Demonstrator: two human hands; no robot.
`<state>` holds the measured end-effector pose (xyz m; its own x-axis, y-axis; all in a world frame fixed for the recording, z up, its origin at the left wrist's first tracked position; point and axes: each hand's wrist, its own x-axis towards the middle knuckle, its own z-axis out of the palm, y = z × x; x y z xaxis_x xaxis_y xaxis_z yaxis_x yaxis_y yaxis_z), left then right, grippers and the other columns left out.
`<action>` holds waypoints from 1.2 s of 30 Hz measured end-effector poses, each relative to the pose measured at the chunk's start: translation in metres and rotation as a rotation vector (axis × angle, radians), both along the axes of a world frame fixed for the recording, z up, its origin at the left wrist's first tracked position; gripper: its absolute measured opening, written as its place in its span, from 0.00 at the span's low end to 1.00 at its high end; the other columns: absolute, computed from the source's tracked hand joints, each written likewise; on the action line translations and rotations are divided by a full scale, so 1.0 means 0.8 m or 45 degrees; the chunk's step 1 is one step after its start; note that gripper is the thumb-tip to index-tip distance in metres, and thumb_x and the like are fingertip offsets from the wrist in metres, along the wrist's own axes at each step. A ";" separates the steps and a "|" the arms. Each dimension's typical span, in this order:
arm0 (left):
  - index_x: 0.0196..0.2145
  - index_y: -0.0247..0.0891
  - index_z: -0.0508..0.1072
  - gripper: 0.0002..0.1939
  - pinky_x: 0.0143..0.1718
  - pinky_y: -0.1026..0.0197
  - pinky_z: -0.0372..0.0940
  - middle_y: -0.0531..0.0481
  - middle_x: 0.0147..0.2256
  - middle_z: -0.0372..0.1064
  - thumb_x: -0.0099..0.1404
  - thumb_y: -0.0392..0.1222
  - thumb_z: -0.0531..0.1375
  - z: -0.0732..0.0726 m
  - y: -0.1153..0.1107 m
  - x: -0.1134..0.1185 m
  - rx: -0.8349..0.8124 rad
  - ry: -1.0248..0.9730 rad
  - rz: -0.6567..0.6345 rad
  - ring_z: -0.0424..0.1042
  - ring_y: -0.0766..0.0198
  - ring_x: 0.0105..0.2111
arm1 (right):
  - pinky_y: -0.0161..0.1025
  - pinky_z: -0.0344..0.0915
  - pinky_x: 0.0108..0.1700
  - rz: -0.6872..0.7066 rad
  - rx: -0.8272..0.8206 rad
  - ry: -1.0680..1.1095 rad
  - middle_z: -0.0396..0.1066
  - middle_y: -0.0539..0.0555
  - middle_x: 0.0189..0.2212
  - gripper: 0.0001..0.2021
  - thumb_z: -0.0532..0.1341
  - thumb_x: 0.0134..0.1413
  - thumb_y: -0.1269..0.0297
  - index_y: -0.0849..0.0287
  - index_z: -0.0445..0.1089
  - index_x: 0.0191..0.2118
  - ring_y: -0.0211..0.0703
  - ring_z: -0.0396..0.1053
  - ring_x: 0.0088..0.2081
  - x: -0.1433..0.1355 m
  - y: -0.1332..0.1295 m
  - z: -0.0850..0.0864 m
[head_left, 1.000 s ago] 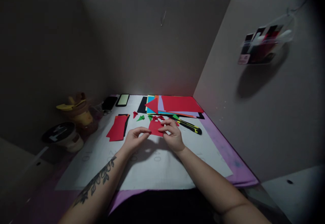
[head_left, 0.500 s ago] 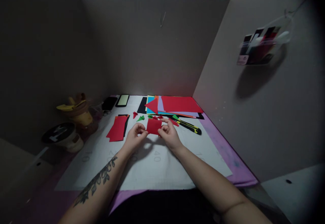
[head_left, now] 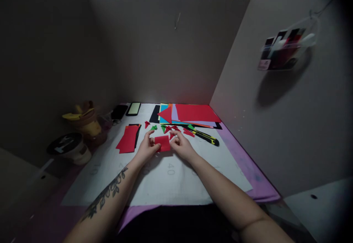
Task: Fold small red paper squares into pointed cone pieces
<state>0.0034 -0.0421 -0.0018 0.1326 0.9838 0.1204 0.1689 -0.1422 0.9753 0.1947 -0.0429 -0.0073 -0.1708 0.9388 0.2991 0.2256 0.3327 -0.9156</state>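
A small red paper square (head_left: 162, 143) is held a little above the white mat, tilted, with its face toward me. My left hand (head_left: 147, 148) pinches its left edge, thumb in front. At the right edge, the closed fingers of my right hand (head_left: 182, 146) grip or touch the paper; the exact contact is too small to make out. Just behind the hands lie several small folded red paper pieces (head_left: 189, 132) and green paper pieces (head_left: 153, 128). A black and yellow utility knife (head_left: 205, 137) rests to the right of them.
Red paper strips (head_left: 128, 139) are stacked at left. Coloured sheets (head_left: 197, 113) lie at the back under a red triangle (head_left: 166, 114). A phone (head_left: 133, 109), a yellow-brown pot (head_left: 89, 125) and a lidded container (head_left: 68, 147) stand leftward. Grey panels (head_left: 165, 48) enclose the table.
The red paper square has come lower, nearer to me and slightly left, and both hands have shifted with it. More of the small folded pieces behind it now show.
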 end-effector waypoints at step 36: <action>0.33 0.39 0.76 0.10 0.41 0.55 0.60 0.43 0.34 0.73 0.62 0.43 0.55 0.006 0.010 -0.017 0.543 0.946 -0.294 0.68 0.54 0.38 | 0.45 0.62 0.45 -0.570 -0.172 -1.066 0.72 0.61 0.42 0.18 0.65 0.42 0.71 0.60 0.73 0.44 0.55 0.68 0.44 0.174 0.051 0.000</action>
<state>-0.0105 -0.0342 0.0026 0.5118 0.8140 0.2748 0.6595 -0.5772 0.4816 0.3338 -0.0025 -0.0073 0.1031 0.9865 0.1271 0.9049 -0.0400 -0.4238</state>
